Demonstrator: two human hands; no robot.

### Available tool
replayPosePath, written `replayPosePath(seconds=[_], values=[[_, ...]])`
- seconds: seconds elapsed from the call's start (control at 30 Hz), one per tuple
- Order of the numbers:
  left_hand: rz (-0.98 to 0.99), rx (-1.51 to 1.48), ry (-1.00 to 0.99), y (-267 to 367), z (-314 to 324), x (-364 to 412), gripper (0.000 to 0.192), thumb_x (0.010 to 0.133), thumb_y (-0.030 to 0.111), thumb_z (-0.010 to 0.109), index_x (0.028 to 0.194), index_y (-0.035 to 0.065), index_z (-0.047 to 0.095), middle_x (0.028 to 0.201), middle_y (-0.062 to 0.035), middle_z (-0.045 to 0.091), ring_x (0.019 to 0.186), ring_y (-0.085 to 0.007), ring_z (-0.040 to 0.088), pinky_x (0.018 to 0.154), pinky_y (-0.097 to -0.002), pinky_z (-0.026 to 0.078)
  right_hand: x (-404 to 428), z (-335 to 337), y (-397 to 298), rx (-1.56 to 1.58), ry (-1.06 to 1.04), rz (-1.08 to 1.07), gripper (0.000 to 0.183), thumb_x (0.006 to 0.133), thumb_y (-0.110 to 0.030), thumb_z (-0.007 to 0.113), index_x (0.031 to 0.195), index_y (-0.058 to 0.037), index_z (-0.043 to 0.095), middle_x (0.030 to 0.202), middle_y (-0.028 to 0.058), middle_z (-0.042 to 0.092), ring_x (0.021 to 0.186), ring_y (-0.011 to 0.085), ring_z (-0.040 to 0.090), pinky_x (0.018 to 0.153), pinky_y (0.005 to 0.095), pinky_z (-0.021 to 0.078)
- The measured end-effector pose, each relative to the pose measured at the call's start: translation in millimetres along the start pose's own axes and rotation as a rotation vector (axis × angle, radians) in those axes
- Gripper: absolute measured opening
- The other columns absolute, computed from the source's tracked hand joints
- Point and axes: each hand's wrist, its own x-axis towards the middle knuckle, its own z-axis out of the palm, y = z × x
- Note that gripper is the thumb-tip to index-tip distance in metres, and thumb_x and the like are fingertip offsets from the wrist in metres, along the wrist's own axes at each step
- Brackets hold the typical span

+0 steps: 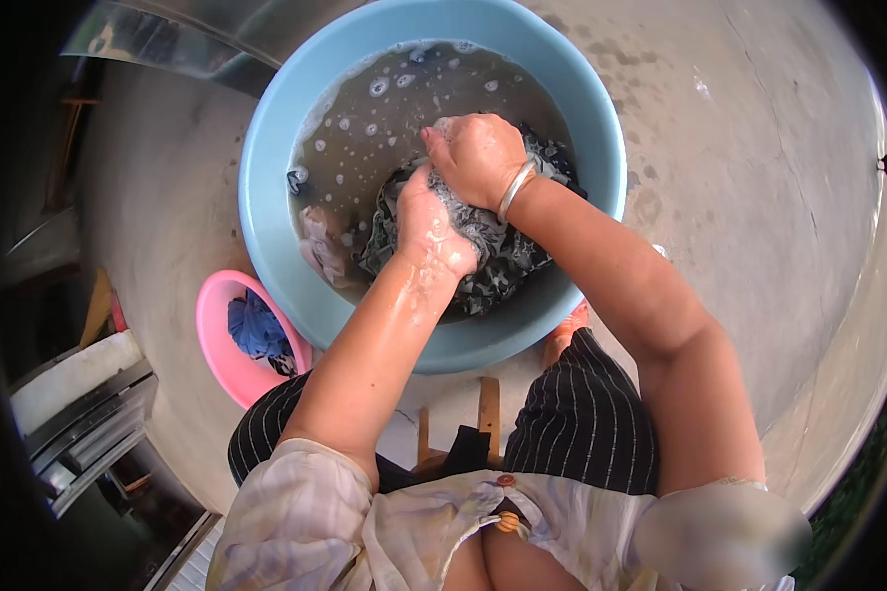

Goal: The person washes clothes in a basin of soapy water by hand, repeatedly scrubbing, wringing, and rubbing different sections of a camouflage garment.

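Note:
A large light-blue plastic basin [273,244] holds murky, soapy water. Over its middle, my left hand [432,229] is palm up, wet, with its fingers curled against a dark patterned cloth [488,284]. Just above and to the right, my right hand [480,159], with a silver bangle [516,192] at the wrist, is closed on a sudsy, bunched part of the same cloth. The rest of the cloth lies partly under water around and below both hands. Left of it floats a pale pink cloth [324,247].
A pink basin [211,343] with a blue cloth [257,325] inside stands on the concrete floor, lower left of the blue one. Between my knees shows part of a wooden stool [489,414]. Shelving or stacked metal frames [92,421] stand at the far left.

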Motion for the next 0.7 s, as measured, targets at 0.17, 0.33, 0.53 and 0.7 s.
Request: replayPosePath(seconds=[0.17, 0.33, 0.53, 0.7], values=[[0.335, 0.275, -0.151, 3.5, -40.9, -18.9, 0.033, 0.089, 0.039, 0.035, 0.100, 0.0127, 0.052, 0.096, -0.0053, 0.056, 0.093, -0.0171, 0.054, 0.081, -0.0348, 0.043, -57.5, 11.5, -62.7, 0.114, 0.070, -0.659, 0.022, 0.072, -0.019, 0.061, 0.055, -0.0061, 0.057, 0.053, 0.0108, 0.053, 0.049, 0.0311, 0.053, 0.048, 0.0383, 0.0436], [-0.010, 0.090, 0.173, 16.2, 0.9, -16.9, 0.031, 0.084, 0.031, 0.050, 0.103, 0.0077, 0.054, 0.100, -0.0047, 0.057, 0.093, -0.0177, 0.055, 0.079, -0.0314, 0.044, 13.6, 14.3, 23.4, 0.022, -0.032, 0.067, 0.032, 0.080, -0.030, 0.048, 0.072, -0.0036, 0.064, 0.071, 0.0193, 0.061, 0.073, 0.0365, 0.058, 0.068, 0.0435, 0.0465], [0.611, 0.695, 0.079, 154.1, -16.4, 26.1, 0.059, 0.073, 0.039, 0.067, 0.114, 0.0032, 0.045, 0.117, -0.0150, 0.047, 0.113, -0.0254, 0.042, 0.093, -0.0404, 0.033, 81.5, -37.0, 79.0, 0.717, 0.271, 0.534, 0.049, 0.083, -0.040, 0.052, 0.100, 0.0050, 0.059, 0.083, 0.0070, 0.059, 0.074, 0.0157, 0.052, 0.070, 0.0301, 0.0425], [0.460, 1.057, 0.356, 183.4, -116.7, 114.5, 0.098, 0.067, 0.036, 0.074, 0.138, 0.0106, 0.013, 0.138, -0.0215, 0.020, 0.127, -0.0312, 0.026, 0.101, -0.0444, 0.023, 99.3, 21.4, 170.1, 0.228, 0.089, 0.339, 0.078, 0.069, -0.048, 0.066, 0.124, 0.0019, 0.041, 0.109, 0.0212, 0.054, 0.099, 0.0279, 0.054, 0.088, 0.0345, 0.0397]])
